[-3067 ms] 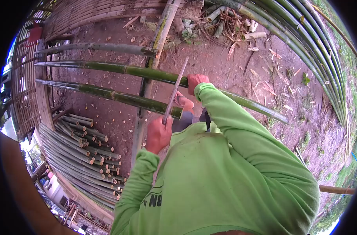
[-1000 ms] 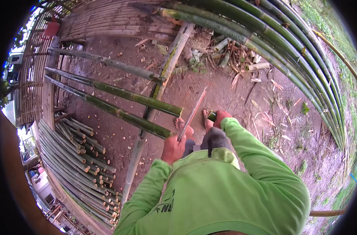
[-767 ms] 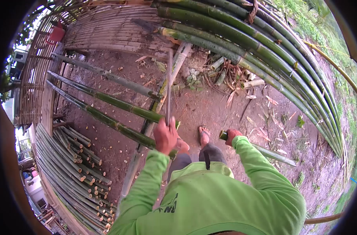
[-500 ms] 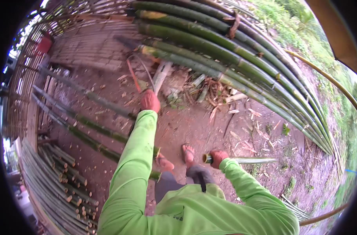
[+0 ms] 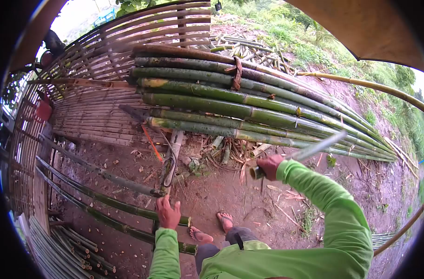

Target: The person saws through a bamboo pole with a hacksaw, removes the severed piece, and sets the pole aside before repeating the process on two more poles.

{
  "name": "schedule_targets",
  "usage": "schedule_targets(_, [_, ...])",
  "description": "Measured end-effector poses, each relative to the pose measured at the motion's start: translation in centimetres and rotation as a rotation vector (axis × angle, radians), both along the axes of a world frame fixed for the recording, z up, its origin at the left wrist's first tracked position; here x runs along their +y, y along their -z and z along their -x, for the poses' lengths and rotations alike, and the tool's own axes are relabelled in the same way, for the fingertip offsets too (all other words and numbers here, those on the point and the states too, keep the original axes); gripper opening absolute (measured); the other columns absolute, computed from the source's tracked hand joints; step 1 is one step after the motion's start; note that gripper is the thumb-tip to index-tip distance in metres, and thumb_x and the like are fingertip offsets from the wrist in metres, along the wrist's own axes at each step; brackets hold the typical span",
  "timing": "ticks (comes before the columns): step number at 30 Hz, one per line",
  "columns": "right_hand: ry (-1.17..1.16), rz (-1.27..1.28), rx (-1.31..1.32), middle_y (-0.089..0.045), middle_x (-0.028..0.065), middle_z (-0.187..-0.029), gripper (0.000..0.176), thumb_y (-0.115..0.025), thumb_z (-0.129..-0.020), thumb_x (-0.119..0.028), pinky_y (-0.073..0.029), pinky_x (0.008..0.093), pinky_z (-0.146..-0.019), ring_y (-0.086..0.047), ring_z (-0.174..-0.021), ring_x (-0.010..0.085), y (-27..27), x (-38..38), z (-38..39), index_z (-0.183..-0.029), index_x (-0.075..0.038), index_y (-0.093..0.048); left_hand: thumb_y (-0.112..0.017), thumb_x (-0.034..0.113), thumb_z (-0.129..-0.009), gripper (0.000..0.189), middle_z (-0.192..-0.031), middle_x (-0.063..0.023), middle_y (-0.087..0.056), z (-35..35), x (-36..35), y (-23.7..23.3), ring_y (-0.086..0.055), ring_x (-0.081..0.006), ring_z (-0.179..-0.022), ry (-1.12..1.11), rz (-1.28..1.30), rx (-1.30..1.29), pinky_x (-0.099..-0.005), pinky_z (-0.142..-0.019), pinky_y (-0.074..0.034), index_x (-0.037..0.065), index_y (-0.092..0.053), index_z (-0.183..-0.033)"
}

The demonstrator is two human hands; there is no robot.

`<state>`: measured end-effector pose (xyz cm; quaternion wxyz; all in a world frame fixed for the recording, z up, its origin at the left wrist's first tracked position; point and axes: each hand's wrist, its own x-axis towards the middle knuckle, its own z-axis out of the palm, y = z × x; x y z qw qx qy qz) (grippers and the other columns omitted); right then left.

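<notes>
Your right hand (image 5: 270, 166) is clamped near one end of a bamboo length (image 5: 320, 146), raised before stacked bamboo poles (image 5: 198, 105). It's likely stiff, lightish, slick; mid-length should balance better. Your left hand (image 5: 168, 213), fingers apart, is empty.

Dirt ground (image 5: 207, 195): we could pass just beyond our feet (image 5: 226, 222).
Bamboo stack (image 5: 221, 106): blocks us ahead.
Poles (image 5: 128, 208): bar our left.

Far bamboo culms (image 5: 268, 116) are green with pale node bands; the held bamboo pole (image 5: 320, 146) is pale grey-green, the bow saw (image 5: 152, 143) orange-red and grey, the near shirt (image 5: 291, 262) lime green.
</notes>
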<state>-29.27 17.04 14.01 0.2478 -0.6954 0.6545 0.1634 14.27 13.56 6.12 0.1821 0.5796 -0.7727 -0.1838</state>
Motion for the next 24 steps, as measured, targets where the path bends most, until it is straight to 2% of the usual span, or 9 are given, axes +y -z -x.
schedule_targets(2, [-0.22,0.224,0.062,-0.062,0.0077,-0.078,0.017,-0.065,-0.076,-0.014,-0.053,0.0424,-0.068,-0.064,-0.074,0.026,-4.7,-5.3,2.0,-0.091,-0.012,-0.058,-0.071,0.017,-0.074,0.042,-0.103,-0.0179,-0.053,-2.5,3.6,-0.7,-0.048,-0.0344,-0.101,-0.02,-0.053,-0.004,-0.044,-0.09,-0.039,-0.001,-0.054,-0.108])
schedule_targets(7, [-0.554,1.12,0.186,-0.059,0.0059,-0.093,0.025,-0.066,-0.074,-0.022,-0.047,0.0419,-0.08,-0.056,-0.091,0.0258,-15.0,-19.3,5.7,-0.095,-0.013,-0.056,-0.07,0.016,-0.074,0.037,-0.099,-0.0187,-0.055,-4.6,9.6,-2.3,-0.05,-0.0348,-0.098,-0.096,-0.178,0.037,-0.0438,-0.088,-0.041,-0.002,-0.056,-0.103])
schedule_targets(11, [-0.134,1.327,0.289,-0.053,0.0076,-0.117,0.048,-0.069,-0.07,-0.016,-0.042,0.0421,-0.093,-0.05,-0.108,0.0279,-15.9,-21.8,7.6,-0.115,-0.015,-0.053,-0.07,0.017,-0.075,0.033,-0.096,-0.0194,-0.056,-4.3,12.4,-2.5,-0.051,-0.0351,-0.096,-0.098,-0.224,0.075,-0.0438,-0.086,-0.041,-0.002,-0.058,-0.1])
schedule_targets(13, [0.166,1.209,0.184,-0.051,0.0103,-0.12,0.057,-0.072,-0.067,-0.016,-0.041,0.0419,-0.095,-0.048,-0.112,0.0309,-13.8,-19.3,6.1,-0.119,-0.013,-0.051,-0.07,0.018,-0.075,0.032,-0.095,-0.0192,-0.056,-4.4,13.5,-2.6,-0.051,-0.0351,-0.095,-0.131,-0.255,0.12,-0.0438,-0.085,-0.041,-0.002,-0.058,-0.098])
schedule_targets(17, [0.256,0.935,-0.041,-0.052,0.0177,-0.113,0.051,-0.074,-0.066,-0.018,-0.042,0.0428,-0.093,-0.048,-0.109,0.0366,-0.5,-10.5,3.5,-0.11,-0.007,-0.052,-0.071,0.017,-0.073,0.031,-0.092,-0.0167,-0.056,-6.6,15.8,-1.8,-0.053,-0.035,-0.092,-0.14,-0.228,0.159,-0.0432,-0.082,-0.044,0.0,-0.059,-0.096])
schedule_targets(20, [0.182,0.17,-0.044,-0.062,0.0176,-0.102,0.058,-0.08,-0.062,-0.031,-0.048,0.0426,-0.086,-0.059,-0.096,0.036,12.1,0.1,-2.7,-0.109,-0.006,-0.058,-0.071,0.017,-0.072,0.03,-0.094,-0.0178,-0.057,-9.1,18.0,-2.4,-0.054,-0.0359,-0.092,-0.301,-0.255,0.124,-0.0429,-0.082,-0.045,0.001,-0.059,-0.095])
schedule_targets(21, [0.077,-0.077,-0.2,-0.061,0.0138,-0.113,0.071,-0.079,-0.063,-0.038,-0.045,0.0389,-0.094,-0.057,-0.106,0.0317,17.1,3.9,-4.1,-0.123,-0.008,-0.053,-0.071,0.017,-0.071,0.03,-0.095,-0.0187,-0.058,-10.4,18.5,-2.0,-0.055,-0.0362,-0.092,-0.315,-0.242,0.08,-0.0429,-0.083,-0.045,0.001,-0.059,-0.095])
schedule_targets(22, [-0.046,-0.163,-0.18,-0.064,0.0154,-0.107,0.067,-0.081,-0.06,-0.039,-0.048,0.0399,-0.089,-0.06,-0.103,0.0314,18.9,6.9,-7.9,-0.115,-0.008,-0.059,-0.071,0.018,-0.072,0.031,-0.095,-0.0191,-0.058,-11.7,19.4,-1.5,-0.055,-0.0363,-0.092,-0.36,-0.292,0.041,-0.043,-0.083,-0.045,0.001,-0.06,-0.094])
schedule_targets(24, [-0.054,-0.287,-0.411,-0.062,0.0168,-0.113,0.076,-0.08,-0.06,-0.044,-0.046,0.0388,-0.094,-0.059,-0.106,0.0307,19.2,11.1,-15.7,-0.121,-0.005,-0.056,-0.071,0.02,-0.072,0.031,-0.095,-0.0198,-0.058,-14.3,20.3,-0.6,-0.055,-0.0364,-0.093,-0.396,-0.379,-0.027,-0.0434,-0.084,-0.045,0.001,-0.06,-0.094])
